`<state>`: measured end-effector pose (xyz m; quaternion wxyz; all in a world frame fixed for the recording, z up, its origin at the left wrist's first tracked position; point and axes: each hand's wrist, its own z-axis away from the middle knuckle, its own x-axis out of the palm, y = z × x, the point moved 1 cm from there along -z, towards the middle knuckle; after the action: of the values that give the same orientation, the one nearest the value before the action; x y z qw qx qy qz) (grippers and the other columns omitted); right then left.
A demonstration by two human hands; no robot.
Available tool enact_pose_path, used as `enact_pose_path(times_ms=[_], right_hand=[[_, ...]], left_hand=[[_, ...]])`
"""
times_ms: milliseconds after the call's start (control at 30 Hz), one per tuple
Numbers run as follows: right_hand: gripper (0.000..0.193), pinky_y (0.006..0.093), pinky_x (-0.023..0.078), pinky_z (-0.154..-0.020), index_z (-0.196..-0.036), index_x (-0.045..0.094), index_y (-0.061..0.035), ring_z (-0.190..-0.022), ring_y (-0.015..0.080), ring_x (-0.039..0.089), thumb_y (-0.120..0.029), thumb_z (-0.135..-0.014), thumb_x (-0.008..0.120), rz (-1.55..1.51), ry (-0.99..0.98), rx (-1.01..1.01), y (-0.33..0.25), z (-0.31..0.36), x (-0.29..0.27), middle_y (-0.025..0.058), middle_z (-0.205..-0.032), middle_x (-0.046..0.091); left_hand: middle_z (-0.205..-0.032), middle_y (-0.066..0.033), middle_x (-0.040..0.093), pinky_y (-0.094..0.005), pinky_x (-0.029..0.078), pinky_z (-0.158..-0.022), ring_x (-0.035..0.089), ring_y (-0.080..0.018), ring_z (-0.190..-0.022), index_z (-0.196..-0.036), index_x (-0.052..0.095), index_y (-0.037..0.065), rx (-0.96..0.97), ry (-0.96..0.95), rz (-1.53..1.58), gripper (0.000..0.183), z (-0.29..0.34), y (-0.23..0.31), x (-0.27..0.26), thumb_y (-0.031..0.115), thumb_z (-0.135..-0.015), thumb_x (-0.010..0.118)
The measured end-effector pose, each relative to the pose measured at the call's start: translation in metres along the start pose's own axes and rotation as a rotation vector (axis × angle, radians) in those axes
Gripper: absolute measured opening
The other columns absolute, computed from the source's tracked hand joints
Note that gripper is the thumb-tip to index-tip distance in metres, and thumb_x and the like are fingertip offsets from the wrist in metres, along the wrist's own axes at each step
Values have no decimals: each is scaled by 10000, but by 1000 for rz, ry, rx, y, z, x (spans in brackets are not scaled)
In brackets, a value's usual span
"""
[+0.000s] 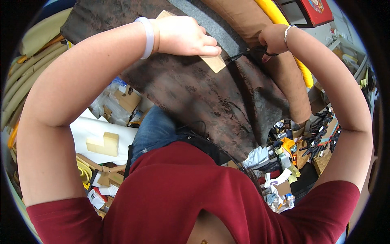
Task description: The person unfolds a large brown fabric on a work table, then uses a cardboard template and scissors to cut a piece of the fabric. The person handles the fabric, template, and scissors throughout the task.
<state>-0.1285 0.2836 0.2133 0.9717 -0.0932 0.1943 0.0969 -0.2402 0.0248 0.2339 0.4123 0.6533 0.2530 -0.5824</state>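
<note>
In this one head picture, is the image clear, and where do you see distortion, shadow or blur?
Head view: fisheye bends the forearms outward and leaves a black rim at the corners; light is even, without glare; the left hand casts a soft shadow on the dark brown fabric beside the wooden block; the right hand with the black scissors is sharp; the small clutter at the edges is hard to read.

Dark brown mottled fabric (195, 87); above it a grey strip (219, 28) and plain tan cloth (239, 16). Pale lilac bangle (147, 36). Yellow tube (280, 18) right of fabric. Maroon shirt (195, 199), blue jeans (156, 130) below.
</note>
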Motion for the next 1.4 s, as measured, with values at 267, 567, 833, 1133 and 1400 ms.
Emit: enact_pose_path(times_ms=[267,567,833,1133,1400], right_hand=[[550,433,547,-861,-1055,767,-42,-954,342,706,-514,-786,849,-2,48,2,6,-5,11,152,-981,756],[323,442,564,-855,-1007,783,-80,-962,344,717,-312,-785,812,57,148,37,-12,5,26,141,-982,764],[127,437,591,-789,-884,757,-44,-871,348,731,-129,-804,707,-223,473,617,-87,127,56,170,-906,747],[333,320,412,-520,-850,605,-45,-547,156,521,-314,-954,770,-1480,1360,1348,-423,142,123,38,-658,546],[340,224,347,-463,-868,577,-142,-509,61,429,-436,-986,699,-3103,1538,1168,-567,-60,74,-62,-639,463]], left_hand=[[-1104,-91,639,-389,616,-781,710,-306,-980,-1251,516,141,-36,-77,16,320,-2,3,-2,111,-936,562],[-1062,-59,668,-389,591,-753,713,-266,-952,-1219,517,137,-34,-115,-76,271,0,8,-8,172,-951,538],[-1089,-142,669,-434,589,-818,716,-338,-982,-1256,524,97,-31,-167,66,283,-3,-1,-10,144,-980,487],[-1222,-184,677,-479,525,-969,675,-375,-1104,-1200,625,102,-120,-70,437,307,36,8,-43,275,-1041,428],[-1196,-256,685,-443,555,-948,684,-387,-1107,-1294,555,-28,-775,820,675,427,289,-45,-84,164,-941,702]])
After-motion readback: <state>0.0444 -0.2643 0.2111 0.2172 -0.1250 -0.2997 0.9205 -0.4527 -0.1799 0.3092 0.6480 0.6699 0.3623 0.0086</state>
